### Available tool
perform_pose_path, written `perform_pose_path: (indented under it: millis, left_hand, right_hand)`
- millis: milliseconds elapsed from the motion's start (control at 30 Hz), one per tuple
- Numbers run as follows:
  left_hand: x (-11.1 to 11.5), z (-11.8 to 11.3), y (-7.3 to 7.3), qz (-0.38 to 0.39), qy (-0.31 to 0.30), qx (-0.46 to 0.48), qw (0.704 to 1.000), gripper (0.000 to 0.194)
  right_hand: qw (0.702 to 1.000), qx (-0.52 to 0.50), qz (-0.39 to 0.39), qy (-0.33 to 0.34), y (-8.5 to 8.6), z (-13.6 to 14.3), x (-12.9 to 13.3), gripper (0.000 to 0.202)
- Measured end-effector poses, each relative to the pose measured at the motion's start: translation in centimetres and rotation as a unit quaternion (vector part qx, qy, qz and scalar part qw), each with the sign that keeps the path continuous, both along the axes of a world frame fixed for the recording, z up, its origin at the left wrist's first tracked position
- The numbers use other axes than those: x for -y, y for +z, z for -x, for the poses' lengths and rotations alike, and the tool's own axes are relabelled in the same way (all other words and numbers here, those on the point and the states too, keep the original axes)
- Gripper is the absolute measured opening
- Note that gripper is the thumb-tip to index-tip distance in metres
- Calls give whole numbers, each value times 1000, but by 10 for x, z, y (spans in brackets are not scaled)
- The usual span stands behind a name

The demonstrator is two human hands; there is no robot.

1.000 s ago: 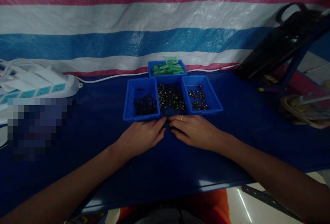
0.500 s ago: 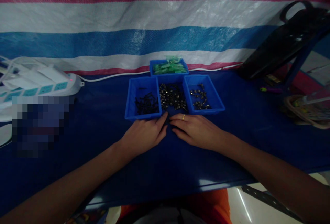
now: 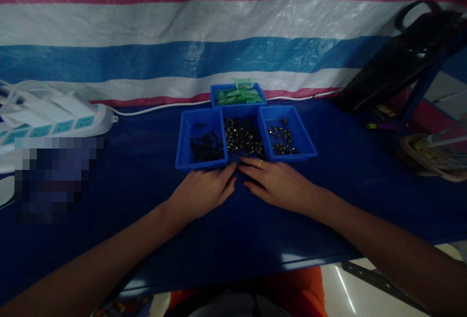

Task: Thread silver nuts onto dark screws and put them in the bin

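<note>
A mixed pile of small dark and shiny metal parts (image 3: 243, 136), screw-like in shape, lies between two blue trays. The left tray (image 3: 181, 139) holds thin black screw-like pieces (image 3: 207, 146); in the right tray (image 3: 305, 137) are shiny metal pieces (image 3: 283, 139) with rounded heads. My left hand (image 3: 202, 189) rests palm down before the left tray, index finger and thumb stretched out and apart. Opposite it, my right hand (image 3: 279, 183), with a ring on one finger, lies with its fingers extended at the pile's near edge. Nothing shows in either hand; the fingertips almost meet.
Behind the pile, another blue tray (image 3: 215, 97) holds green packets (image 3: 240, 95). A white power strip (image 3: 78, 124) with plugs stands at the left. On the right are a black bottle (image 3: 394, 64) and a basket (image 3: 419, 171). The blue table's (image 3: 233, 253) front edge is near my body.
My left index fingertip has drawn back slightly from the pile. My right fingertips have shifted a little left and the fingers are slightly more spread. The trays stay put.
</note>
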State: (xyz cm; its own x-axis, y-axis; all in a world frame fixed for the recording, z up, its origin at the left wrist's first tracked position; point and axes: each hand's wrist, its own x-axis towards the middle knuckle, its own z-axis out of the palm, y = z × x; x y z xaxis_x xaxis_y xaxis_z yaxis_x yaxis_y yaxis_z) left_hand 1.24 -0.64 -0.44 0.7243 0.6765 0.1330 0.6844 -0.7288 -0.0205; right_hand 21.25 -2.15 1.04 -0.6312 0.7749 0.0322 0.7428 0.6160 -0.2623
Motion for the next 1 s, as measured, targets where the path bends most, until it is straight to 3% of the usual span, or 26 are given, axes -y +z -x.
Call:
perform_pose_path:
  millis: [333, 533, 667, 1000]
  left_hand:
    - [-1, -3, -4, 23, 38, 14, 999, 22]
    - [-2, 2, -7, 27, -13, 50, 998, 21]
    - [-2, 2, -8, 14, -56, 90, 994, 21]
    - [-3, 2, -8, 14, -41, 83, 996, 20]
  right_hand:
    - [1000, -3, 0, 13, -1, 0, 0, 30]
    - [998, -42, 15, -45, -3, -1, -3, 23]
    - [1000, -6, -3, -23, -3, -1, -2, 13]
    - [1000, 1, -3, -13, -4, 0, -1, 21]
